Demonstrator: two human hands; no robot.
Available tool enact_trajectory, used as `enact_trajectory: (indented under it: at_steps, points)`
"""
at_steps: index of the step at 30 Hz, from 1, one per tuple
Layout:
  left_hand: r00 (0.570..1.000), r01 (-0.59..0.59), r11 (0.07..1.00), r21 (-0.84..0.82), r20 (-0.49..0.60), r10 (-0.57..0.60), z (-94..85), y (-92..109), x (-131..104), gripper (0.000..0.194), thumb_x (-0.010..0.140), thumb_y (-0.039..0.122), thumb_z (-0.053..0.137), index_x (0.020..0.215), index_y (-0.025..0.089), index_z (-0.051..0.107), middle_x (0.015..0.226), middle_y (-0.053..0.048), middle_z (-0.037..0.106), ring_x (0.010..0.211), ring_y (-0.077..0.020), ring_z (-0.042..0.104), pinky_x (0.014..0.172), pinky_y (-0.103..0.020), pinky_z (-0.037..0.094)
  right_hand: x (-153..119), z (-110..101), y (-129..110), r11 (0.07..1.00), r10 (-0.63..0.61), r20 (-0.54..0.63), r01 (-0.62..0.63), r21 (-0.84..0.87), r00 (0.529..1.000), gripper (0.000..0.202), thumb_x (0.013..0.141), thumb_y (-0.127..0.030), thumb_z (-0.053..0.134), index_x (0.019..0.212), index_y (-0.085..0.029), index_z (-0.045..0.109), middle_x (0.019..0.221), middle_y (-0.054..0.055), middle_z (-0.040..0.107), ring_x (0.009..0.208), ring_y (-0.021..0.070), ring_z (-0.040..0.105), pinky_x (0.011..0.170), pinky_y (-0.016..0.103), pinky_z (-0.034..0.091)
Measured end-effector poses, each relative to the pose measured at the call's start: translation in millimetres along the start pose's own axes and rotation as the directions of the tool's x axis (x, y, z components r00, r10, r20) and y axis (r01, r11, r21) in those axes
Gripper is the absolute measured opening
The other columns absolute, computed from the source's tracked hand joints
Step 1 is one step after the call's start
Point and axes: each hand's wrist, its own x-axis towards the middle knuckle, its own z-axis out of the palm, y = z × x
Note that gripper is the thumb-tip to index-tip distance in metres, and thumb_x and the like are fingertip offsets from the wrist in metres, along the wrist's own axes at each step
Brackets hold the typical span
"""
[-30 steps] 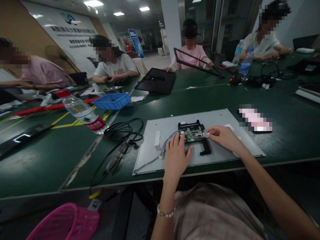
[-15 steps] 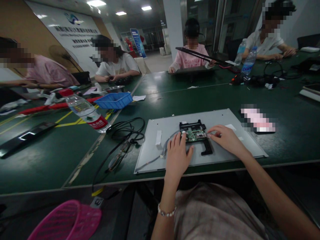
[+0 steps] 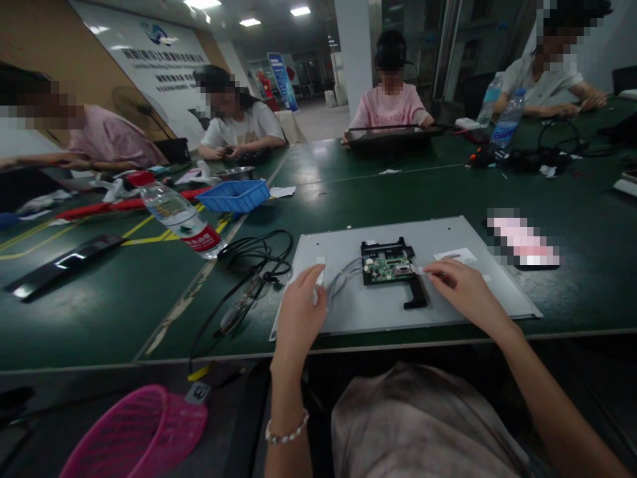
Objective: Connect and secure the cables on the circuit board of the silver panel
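Observation:
On the grey metal back of a flat display panel (image 3: 378, 318) lies a black plastic bracket (image 3: 416, 292) carrying a green circuit board (image 3: 389, 268). Grey cables (image 3: 346, 275) run from the board's left side toward my left hand (image 3: 301, 312). That hand is over the panel's left edge, thumb and fingers apart, beside a white strip that it partly covers; it hides the cables' far end. My right hand (image 3: 460, 285) is at the board's right edge, thumb and forefinger pinched together. A small pale bit shows at those fingertips, too small to name.
Left of the panel lie black cables (image 3: 259, 255), glasses (image 3: 241, 309) and a tilted water bottle (image 3: 182, 222). A blue bin (image 3: 236, 196) is beyond them, a phone (image 3: 522, 242) to the right. Below the table edge is a pink basket (image 3: 164, 431). Several people sit around the table.
My left hand has left the circuit board and moved left to the panel's edge. My right hand stays by the board's right side. Across the table, a person has lowered a black frame.

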Motion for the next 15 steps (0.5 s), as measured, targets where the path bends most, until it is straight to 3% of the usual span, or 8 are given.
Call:
enact_trajectory:
  at_steps: [4,7,11,15]
  points:
    - [0.989,-0.019,0.998,0.064,0.148,0.009,-13.4,-39,-1,0.040,0.081,0.013,0.046,0.118,0.018,0.060,0.121,-0.008,0.065,0.112,-0.0241,0.059,0.102,-0.040,0.044,-4,0,4,1.000,-0.004,-0.002,0.004,0.004,1.000,0.019,0.087,-0.022,0.051,0.097,-0.022,0.067,0.104,0.006,0.067,0.091,0.0204,0.064,0.078,0.034,0.053]
    - [0.988,-0.002,0.998,0.065,0.152,-0.008,-9.5,-49,2,0.031,0.084,0.019,0.048,0.110,0.019,0.065,0.112,-0.007,0.069,0.105,-0.0233,0.063,0.096,-0.038,0.047,-5,2,8,1.000,-0.025,-0.008,0.025,-0.015,1.000,0.019,0.087,-0.023,0.051,0.096,-0.022,0.067,0.105,0.007,0.067,0.097,0.0220,0.063,0.082,0.036,0.052]
    - [0.998,0.006,0.998,0.057,0.055,-0.009,-4.5,-40,9,0.025,0.089,0.026,0.047,0.099,0.019,0.069,0.104,-0.006,0.072,0.100,-0.0220,0.065,0.093,-0.035,0.047,-5,4,8,0.998,-0.043,-0.002,0.043,-0.035,0.999,0.018,0.087,-0.023,0.052,0.096,-0.022,0.067,0.106,0.007,0.066,0.100,0.0225,0.062,0.088,0.038,0.051]
    - [1.000,-0.015,0.988,0.156,0.000,0.015,-9.1,-8,6,0.025,0.090,0.022,0.045,0.097,0.019,0.069,0.101,-0.006,0.072,0.097,-0.0220,0.064,0.096,-0.038,0.043,-7,4,4,0.998,-0.032,-0.004,0.032,-0.047,0.999,0.019,0.087,-0.022,0.051,0.097,-0.021,0.067,0.106,0.007,0.066,0.101,0.0222,0.062,0.090,0.038,0.050]
